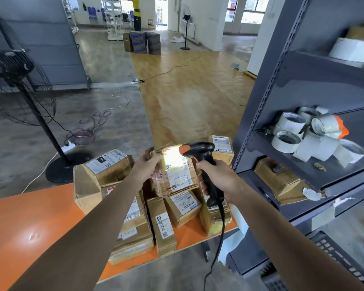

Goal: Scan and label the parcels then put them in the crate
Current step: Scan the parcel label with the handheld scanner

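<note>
My left hand (145, 164) grips the left edge of a taped cardboard parcel (177, 175), holding it tilted above a pile of parcels. My right hand (216, 178) grips the handle of a black barcode scanner (202, 152) with an orange tip. The scanner's head points at the parcel's white label, which glows bright under its light. Several other brown parcels (105, 171) with labels lie on the orange table (29, 223) below. The dark grated edge of a crate (334, 250) shows at the lower right.
A grey metal shelf (282, 127) stands at the right with white tape rolls (290, 131) and boxes on it. A black standing fan (19, 80) is at the left. Cables lie on the floor beyond the table. The scanner's cord hangs down past the table edge.
</note>
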Tool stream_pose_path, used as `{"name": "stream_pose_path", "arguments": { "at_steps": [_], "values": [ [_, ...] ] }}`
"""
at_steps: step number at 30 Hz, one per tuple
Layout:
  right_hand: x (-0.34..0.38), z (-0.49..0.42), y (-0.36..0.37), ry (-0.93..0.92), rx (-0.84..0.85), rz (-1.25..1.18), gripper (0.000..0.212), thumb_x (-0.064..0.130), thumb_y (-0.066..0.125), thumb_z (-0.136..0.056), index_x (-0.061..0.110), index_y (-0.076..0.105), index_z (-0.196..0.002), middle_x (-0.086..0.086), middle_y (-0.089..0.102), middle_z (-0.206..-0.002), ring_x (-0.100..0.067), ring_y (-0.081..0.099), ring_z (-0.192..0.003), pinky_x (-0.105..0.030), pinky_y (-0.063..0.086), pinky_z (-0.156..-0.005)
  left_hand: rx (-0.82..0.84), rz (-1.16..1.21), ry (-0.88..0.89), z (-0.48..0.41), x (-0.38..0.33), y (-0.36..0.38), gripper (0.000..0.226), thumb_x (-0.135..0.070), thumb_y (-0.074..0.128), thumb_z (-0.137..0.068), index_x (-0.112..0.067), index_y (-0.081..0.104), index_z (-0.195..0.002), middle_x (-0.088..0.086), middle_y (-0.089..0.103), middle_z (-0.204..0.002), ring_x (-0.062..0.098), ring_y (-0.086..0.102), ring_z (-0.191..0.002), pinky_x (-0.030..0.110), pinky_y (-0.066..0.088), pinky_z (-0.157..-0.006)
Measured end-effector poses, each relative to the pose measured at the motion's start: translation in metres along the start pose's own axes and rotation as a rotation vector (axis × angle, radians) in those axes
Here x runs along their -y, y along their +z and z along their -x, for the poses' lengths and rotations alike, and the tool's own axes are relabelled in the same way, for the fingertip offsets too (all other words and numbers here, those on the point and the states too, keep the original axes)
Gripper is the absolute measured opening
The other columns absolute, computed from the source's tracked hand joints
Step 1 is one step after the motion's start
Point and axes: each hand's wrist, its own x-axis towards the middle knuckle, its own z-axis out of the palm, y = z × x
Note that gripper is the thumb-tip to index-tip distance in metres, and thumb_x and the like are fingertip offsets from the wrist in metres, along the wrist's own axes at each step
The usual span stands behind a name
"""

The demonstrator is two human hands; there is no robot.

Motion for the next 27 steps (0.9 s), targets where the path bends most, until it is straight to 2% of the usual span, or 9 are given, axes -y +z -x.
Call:
{"name": "stream_pose_path", "arguments": {
  "at_steps": [7,12,13,15,17,19,21,24,27],
  "values": [
    [-0.001,0.001,0.0,0.007,-0.005,-0.007,0.016,0.023,0.056,-0.091,0.007,0.06,-0.089,-0.008,0.061,-0.067,-0.02,0.054,-0.054,-0.032,0.046,-0.053,0.009,-0.006,0.004,-0.003,0.005,0.0,0.047,-0.033,0.053,-0.097,-0.033,0.04,-0.142,0.003,0.064,-0.119,0.014,0.064,-0.093,0.026,0.051,-0.065],
    [-0.005,0.001,-0.004,0.018,0.011,-0.012,0.016,0.022,0.055,-0.091,0.007,0.06,-0.091,-0.008,0.06,-0.068,-0.021,0.053,-0.055,-0.033,0.046,-0.053,0.019,-0.007,0.006,-0.002,0.005,0.002,0.042,-0.032,0.054,-0.097,-0.033,0.042,-0.138,-0.009,0.062,-0.101,0.008,0.062,-0.088,0.025,0.051,-0.066],
    [-0.006,0.0,-0.005,0.02,0.01,-0.013,0.016,0.022,0.055,-0.092,0.007,0.06,-0.092,-0.008,0.06,-0.068,-0.021,0.052,-0.055,-0.032,0.046,-0.053,0.024,-0.012,0.002,-0.001,0.005,0.003,0.04,-0.034,0.054,-0.097,-0.036,0.043,-0.135,-0.01,0.062,-0.1,0.009,0.062,-0.089,0.028,0.052,-0.069],
    [-0.009,-0.002,-0.007,0.021,-0.003,-0.019,0.016,0.022,0.056,-0.092,0.007,0.06,-0.095,-0.009,0.06,-0.069,-0.021,0.052,-0.054,-0.032,0.045,-0.052,0.04,-0.035,-0.013,-0.001,0.007,0.006,0.039,-0.045,0.058,-0.092,-0.039,0.047,-0.129,-0.006,0.066,-0.107,0.015,0.065,-0.096,0.039,0.055,-0.086],
    [-0.015,-0.006,-0.009,0.01,-0.031,-0.018,0.016,0.022,0.057,-0.091,0.007,0.06,-0.096,-0.01,0.06,-0.07,-0.022,0.051,-0.053,-0.033,0.044,-0.052,0.057,-0.06,-0.025,-0.002,0.011,0.008,0.053,-0.058,0.061,-0.084,-0.038,0.048,-0.131,-0.003,0.067,-0.114,0.019,0.066,-0.101,0.046,0.054,-0.092],
    [-0.024,-0.011,-0.013,-0.008,-0.072,-0.015,0.015,0.02,0.056,-0.091,0.007,0.06,-0.095,-0.011,0.06,-0.071,-0.022,0.051,-0.052,-0.033,0.044,-0.052,0.059,-0.072,-0.048,-0.004,0.019,0.012,0.071,-0.066,0.062,-0.075,-0.035,0.045,-0.136,-0.002,0.067,-0.113,0.019,0.067,-0.1,0.045,0.055,-0.089],
    [-0.034,-0.017,-0.016,-0.01,-0.131,-0.002,0.013,0.02,0.056,-0.09,0.008,0.061,-0.091,-0.01,0.059,-0.073,-0.023,0.052,-0.053,-0.033,0.044,-0.053,0.067,-0.1,-0.081,-0.005,0.028,0.018,0.076,-0.07,0.061,-0.07,-0.031,0.048,-0.133,0.0,0.069,-0.108,0.019,0.068,-0.098,0.044,0.056,-0.088],
    [-0.054,-0.027,-0.02,0.012,-0.196,0.015,0.01,0.02,0.058,-0.089,0.014,0.063,-0.083,-0.006,0.061,-0.072,-0.024,0.056,-0.059,-0.032,0.046,-0.057,0.079,-0.093,-0.161,-0.007,0.041,0.032,0.063,-0.065,0.059,-0.077,-0.027,0.053,-0.128,0.003,0.069,-0.109,0.021,0.067,-0.099,0.044,0.056,-0.089],
    [-0.075,-0.037,-0.025,0.039,-0.212,0.029,0.01,0.022,0.059,-0.088,0.016,0.061,-0.081,-0.005,0.057,-0.069,-0.025,0.058,-0.06,-0.035,0.046,-0.059,0.065,-0.096,-0.229,-0.01,0.052,0.045,0.048,-0.055,0.055,-0.089,-0.027,0.049,-0.128,0.003,0.06,-0.12,0.025,0.062,-0.108,0.045,0.055,-0.09]
  ]
}}
